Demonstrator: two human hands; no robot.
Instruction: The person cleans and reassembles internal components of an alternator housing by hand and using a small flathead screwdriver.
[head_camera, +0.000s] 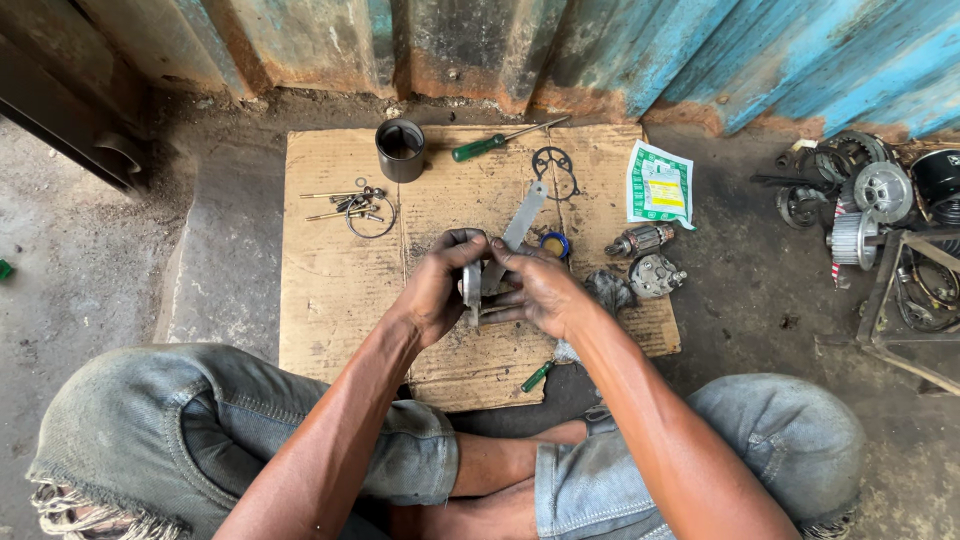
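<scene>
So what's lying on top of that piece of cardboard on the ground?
On the cardboard: a dark metal cylinder, green-handled screwdriver, black gasket, long bolts with a wire ring, a motor armature. The left hand and right hand cover what lies beneath them.

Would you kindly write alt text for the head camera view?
Seen from above, a seated person's left hand and right hand grip a round metal part and a flat metal strip over a cardboard sheet strewn with a screwdriver, bolts and a dark metal cylinder.
</scene>
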